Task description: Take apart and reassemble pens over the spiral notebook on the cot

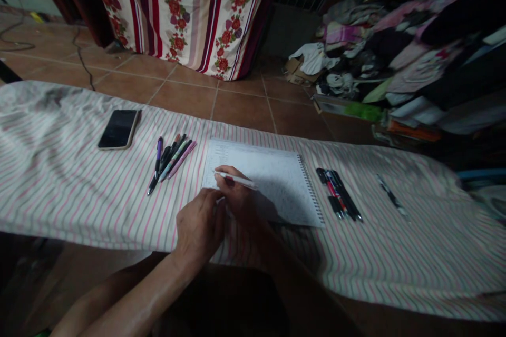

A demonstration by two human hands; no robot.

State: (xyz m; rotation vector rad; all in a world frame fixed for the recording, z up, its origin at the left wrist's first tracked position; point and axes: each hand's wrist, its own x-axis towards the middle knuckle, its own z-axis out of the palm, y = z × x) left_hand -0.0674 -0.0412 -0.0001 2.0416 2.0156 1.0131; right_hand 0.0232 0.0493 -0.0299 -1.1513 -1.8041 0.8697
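pen (244, 181), pinched by right fingers (230, 170) over notebook (272, 166), roughly parallels table's (395, 253) far edge; left fingers (208, 196) curl beside, hold unclear.

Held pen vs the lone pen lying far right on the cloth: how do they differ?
Colour: the held pen looks mostly white; the lone pen is largely dark.
Pose: the held pen is gripped in the right hand over the notebook; the lone pen lies untouched on the striped cloth.
Shared: both are slim and straight.
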